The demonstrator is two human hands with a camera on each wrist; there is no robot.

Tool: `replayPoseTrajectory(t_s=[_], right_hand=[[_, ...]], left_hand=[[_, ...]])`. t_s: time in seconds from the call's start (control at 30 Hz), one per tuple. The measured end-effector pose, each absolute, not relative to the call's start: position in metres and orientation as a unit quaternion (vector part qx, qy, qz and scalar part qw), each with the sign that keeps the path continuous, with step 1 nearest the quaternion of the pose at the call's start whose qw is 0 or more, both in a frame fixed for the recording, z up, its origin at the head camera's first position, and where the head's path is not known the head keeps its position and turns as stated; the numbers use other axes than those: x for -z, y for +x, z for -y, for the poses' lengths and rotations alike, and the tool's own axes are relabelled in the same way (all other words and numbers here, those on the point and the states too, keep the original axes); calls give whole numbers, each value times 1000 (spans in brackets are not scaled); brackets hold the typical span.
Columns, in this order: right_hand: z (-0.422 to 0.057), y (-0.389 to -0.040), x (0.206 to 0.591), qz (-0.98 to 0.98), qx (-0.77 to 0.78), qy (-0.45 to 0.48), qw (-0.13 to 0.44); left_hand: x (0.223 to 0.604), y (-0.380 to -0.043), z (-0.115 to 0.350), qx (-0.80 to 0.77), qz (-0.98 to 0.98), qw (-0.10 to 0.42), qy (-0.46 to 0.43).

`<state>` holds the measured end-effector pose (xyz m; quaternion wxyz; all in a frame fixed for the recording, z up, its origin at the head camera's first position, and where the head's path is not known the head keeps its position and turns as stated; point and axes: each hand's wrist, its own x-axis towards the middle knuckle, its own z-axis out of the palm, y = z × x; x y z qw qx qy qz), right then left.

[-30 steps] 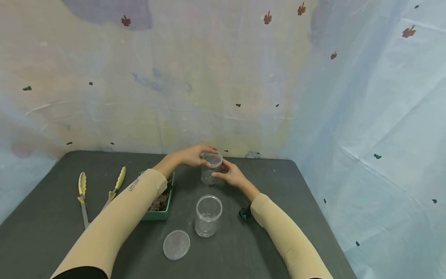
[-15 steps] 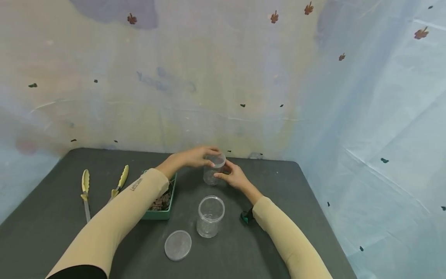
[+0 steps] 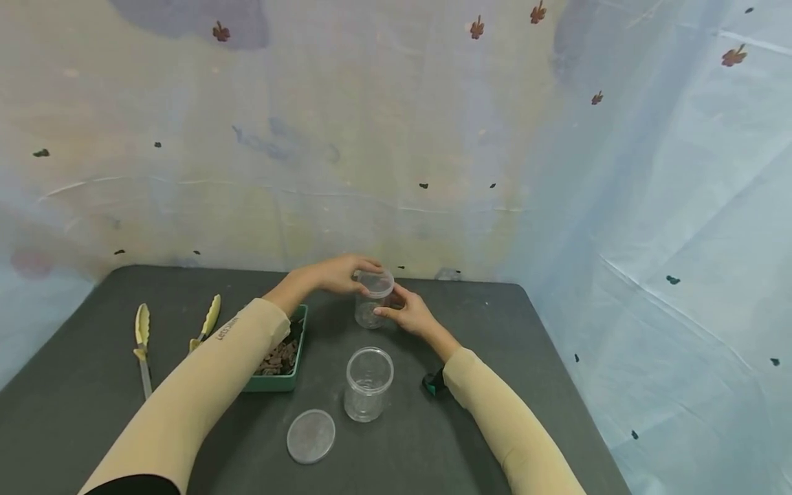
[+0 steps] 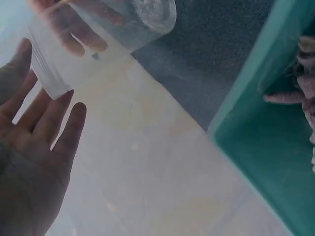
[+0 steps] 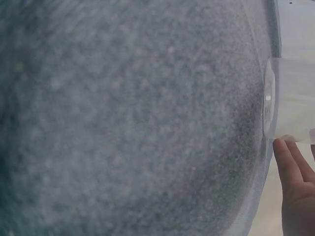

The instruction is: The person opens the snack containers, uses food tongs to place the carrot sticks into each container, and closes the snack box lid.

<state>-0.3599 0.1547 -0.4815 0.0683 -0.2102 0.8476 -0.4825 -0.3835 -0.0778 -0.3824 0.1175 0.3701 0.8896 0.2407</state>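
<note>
One lidded jar [image 3: 366, 316] is upright toward the back of the table [image 3: 495, 330], left hand [image 3: 339, 275] pinching its lid [image 3: 376, 282], right hand [image 3: 414, 316] gripping its side, probably light, stiff and slippery, best held round the body.

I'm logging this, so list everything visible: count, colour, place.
Far jar: one, clear, far centre
Near jar: one, clear, centre
Loose lid: one, translucent, front
Tray: one, green, left
Chips: many, brown, in tray
Tongs: one, yellow and silver, far left
Unclear item: one, black and green, by right wrist
Table: one, grey, below
Sheeting: count unclear, pastel, background
Leaf shapes: five, brown, on sheeting
Marks: several, dark, on sheeting
Sleeves: two, beige, forearms
Left hand, right hand: one each, bare, gripping far jar
</note>
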Motion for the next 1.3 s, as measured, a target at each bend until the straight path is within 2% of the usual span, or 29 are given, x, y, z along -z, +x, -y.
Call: replayPoseTrajectory(t_s=[0.27,0.9,1.17,1.3], right_hand=[[-155,-360,483,-852,478,-205,64],[-155,-361,481,-856,470,-204,72],[-153,-362,480,-859,462,-206,78],[-154,-361,479,-860,460,-206,75]], left_hand=[[385,-381,77,-253,-907,98,321],[385,-390,89,-249,-905,80,337],[386,-388,91,-269,-891,106,350],[386,-386,88,-259,-897,97,345]])
